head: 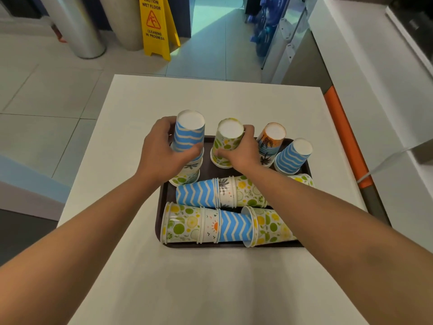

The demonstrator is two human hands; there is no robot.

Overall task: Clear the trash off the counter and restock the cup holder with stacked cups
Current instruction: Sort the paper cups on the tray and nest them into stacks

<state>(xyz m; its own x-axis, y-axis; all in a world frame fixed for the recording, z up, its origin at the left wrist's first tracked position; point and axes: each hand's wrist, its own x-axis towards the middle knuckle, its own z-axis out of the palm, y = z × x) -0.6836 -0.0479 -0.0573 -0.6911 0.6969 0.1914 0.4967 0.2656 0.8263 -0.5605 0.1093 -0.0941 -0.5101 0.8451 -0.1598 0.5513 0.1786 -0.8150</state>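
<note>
While hands grip upright inverted cups (189,134), stacks (208,225) lie sideways.

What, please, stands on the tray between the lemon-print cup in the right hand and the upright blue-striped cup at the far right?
An upside-down orange palm-print cup stands there, per the head view.

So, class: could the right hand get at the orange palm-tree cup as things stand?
Probably yes. The orange cup stands upside down just beside the right hand with nothing between them, but that hand first has to drop its grip on the lemon-print cup.
</note>
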